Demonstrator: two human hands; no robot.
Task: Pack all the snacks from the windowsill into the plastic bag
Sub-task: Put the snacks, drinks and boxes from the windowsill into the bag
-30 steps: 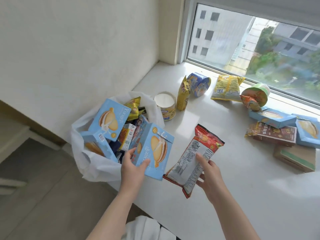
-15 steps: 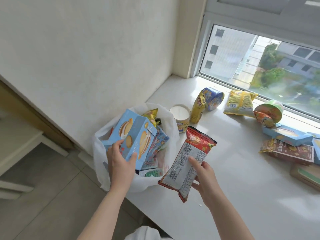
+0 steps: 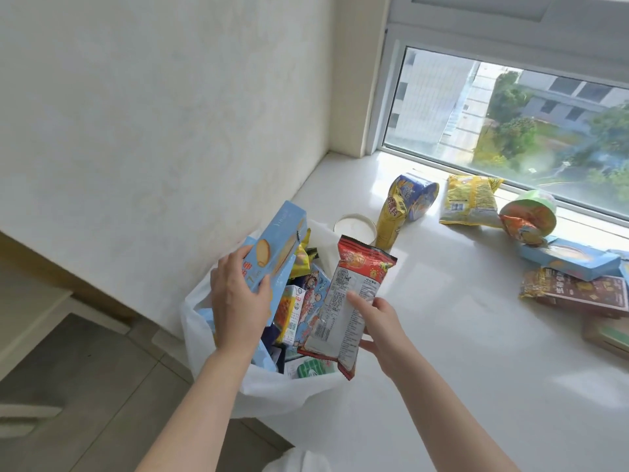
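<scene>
Snacks crowd the white plastic bag (image 3: 272, 393) at lower centre of the frame, its mouth open against the left edge of the windowsill (image 3: 442, 352), with cartons and packets standing inside. Your left hand (image 3: 238, 301) grips a light blue biscuit box (image 3: 275, 247), fingers and thumb wrapped round its lower end, holding it tilted above the bag's mouth. Just right of it, your right hand (image 3: 381, 321) pinches a red snack packet (image 3: 350, 301) by its right edge, printed back facing you, its bottom end over the bag's right rim. Beyond the bag, a white-lidded can (image 3: 355, 228) stands touching a yellow pouch (image 3: 391, 216), and a blue cup (image 3: 417, 195) lies on its side behind them. Further right along the window (image 3: 510, 131) lie a yellow chip bag (image 3: 471, 201), a tipped green bowl (image 3: 531, 212), another blue box (image 3: 571, 258) and a brown packet (image 3: 578, 294) at the frame's right edge.
</scene>
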